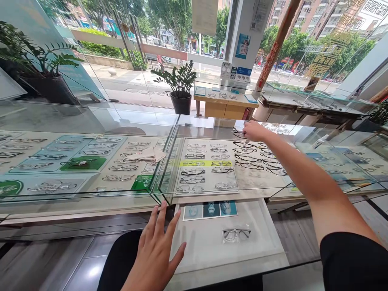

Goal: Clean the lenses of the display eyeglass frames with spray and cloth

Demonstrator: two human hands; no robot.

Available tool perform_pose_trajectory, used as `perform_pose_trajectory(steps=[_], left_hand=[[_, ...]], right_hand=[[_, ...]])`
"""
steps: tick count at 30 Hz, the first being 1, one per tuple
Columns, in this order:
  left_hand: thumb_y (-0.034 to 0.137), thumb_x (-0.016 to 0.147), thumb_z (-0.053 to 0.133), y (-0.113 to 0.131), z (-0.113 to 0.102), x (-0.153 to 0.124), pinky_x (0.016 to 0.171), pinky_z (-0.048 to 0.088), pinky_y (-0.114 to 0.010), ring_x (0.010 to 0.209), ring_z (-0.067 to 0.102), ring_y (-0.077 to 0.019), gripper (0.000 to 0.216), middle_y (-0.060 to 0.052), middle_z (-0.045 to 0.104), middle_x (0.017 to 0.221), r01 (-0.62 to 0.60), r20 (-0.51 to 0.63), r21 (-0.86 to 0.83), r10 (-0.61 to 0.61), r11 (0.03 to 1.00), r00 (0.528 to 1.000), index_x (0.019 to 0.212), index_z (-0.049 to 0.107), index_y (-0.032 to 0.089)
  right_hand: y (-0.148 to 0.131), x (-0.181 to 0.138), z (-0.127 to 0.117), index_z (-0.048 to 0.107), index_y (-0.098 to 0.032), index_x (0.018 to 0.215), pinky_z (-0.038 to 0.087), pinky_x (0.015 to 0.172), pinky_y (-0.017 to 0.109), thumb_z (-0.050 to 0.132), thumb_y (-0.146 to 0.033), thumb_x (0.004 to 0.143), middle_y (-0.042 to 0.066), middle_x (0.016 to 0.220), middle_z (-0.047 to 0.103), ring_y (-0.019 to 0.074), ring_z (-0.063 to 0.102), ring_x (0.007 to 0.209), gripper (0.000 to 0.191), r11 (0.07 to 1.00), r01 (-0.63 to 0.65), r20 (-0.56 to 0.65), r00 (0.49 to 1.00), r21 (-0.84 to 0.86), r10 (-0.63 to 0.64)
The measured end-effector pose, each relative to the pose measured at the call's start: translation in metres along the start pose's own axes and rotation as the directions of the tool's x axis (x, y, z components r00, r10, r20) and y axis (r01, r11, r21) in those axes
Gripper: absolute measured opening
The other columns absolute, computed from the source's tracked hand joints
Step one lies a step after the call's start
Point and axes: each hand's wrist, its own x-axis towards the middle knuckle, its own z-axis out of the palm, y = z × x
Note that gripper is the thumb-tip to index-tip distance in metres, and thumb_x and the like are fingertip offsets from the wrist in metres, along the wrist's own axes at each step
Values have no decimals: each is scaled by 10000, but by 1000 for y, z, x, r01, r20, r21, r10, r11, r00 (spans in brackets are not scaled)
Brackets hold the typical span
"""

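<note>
My right hand reaches to the far side of the glass display case. Its fingers are closed on a dark pair of eyeglasses, partly hidden by the fingers, behind the rows of frames. Closer to me, my left hand is open, fingers spread, holding nothing. Its fingertips are near the front corner of the glass case. To its right is a pulled-out white drawer. In it lie eyeglasses in a clear bag and a card with face pictures.
A second glass case on the left holds many eyeglasses, with a folded cloth by its right end. A small white bottle is at the right. Potted plants and another display table stand beyond, by the windows.
</note>
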Motion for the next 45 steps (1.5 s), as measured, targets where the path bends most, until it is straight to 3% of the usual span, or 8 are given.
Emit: perform_pose_trajectory(steps=[7, 15, 25, 32, 36, 39, 42, 45], left_hand=[[365, 1023, 630, -2, 7, -8, 1165, 525, -571, 1719, 212, -448, 719, -157, 139, 1884, 40, 18, 20, -40, 999, 999, 1716, 451, 293], [370, 1010, 646, -4, 9, -6, 1146, 535, -554, 1712, 239, -447, 747, -154, 120, 1887, 28, 12, 3, -28, 1000, 1000, 1722, 431, 297], [348, 1043, 572, 2, 6, -2, 1131, 556, -565, 1690, 309, -431, 656, -189, 178, 1869, 21, -39, -12, -22, 1000, 999, 1682, 457, 253], [334, 1035, 575, 5, 7, -1, 1123, 560, -534, 1677, 339, -416, 663, -162, 247, 1855, 39, -94, -23, -41, 999, 995, 1685, 454, 281], [324, 1015, 604, 4, 10, -1, 1150, 534, -527, 1660, 363, -427, 664, -158, 241, 1859, 35, -119, -40, -39, 999, 992, 1667, 493, 268], [320, 1001, 625, 4, 10, 1, 1171, 508, -530, 1629, 418, -419, 635, -157, 353, 1818, 5, -115, -41, -10, 999, 993, 1628, 547, 265], [316, 1003, 645, 8, 2, 6, 1157, 519, -483, 1460, 617, -349, 502, -129, 653, 1592, -61, -46, -140, 55, 988, 997, 1501, 656, 261], [280, 1033, 639, 15, -15, 14, 1017, 577, -409, 1153, 767, -271, 354, -83, 810, 1290, -118, 105, -281, 153, 952, 983, 1375, 718, 232]], right_hand=[[21, 44, 56, 826, -106, 1153, 379, 1145, 518, 606, -221, 978, 261, 1281, 743, 397, 575, 1273, 304, 995, -95, -5, 996, -13, 95], [24, 57, 83, 835, -117, 1109, 367, 1140, 485, 618, -255, 972, 259, 1318, 743, 377, 559, 1294, 292, 995, -93, 22, 995, 19, 93], [21, 51, 78, 812, -138, 1151, 453, 994, 407, 674, -202, 928, 215, 1330, 746, 348, 603, 1244, 270, 981, -155, 58, 987, 115, 149], [6, 33, 46, 788, -129, 1110, 476, 1056, 453, 662, -206, 912, 228, 1354, 711, 377, 596, 1287, 247, 941, -222, -24, 972, 254, 235], [-35, -5, 2, 696, -160, 1287, 470, 1141, 449, 529, -250, 1007, 192, 1450, 663, 334, 571, 1383, 338, 920, -121, -170, 966, 372, 196], [-99, -70, -32, 667, -237, 1271, 535, 1057, 452, 511, -383, 1054, 125, 1345, 724, 300, 670, 1231, 305, 749, 223, -266, 962, 624, -65], [-173, -145, -41, 688, -283, 1200, 530, 1053, 473, 608, -421, 1022, 94, 1285, 750, 299, 683, 1185, 239, 671, 370, -122, 914, 642, -386], [-229, -190, -9, 685, -252, 1284, 559, 1015, 488, 613, -474, 1016, 127, 1308, 755, 332, 705, 1204, 355, 679, 344, 140, 823, 649, -551]])
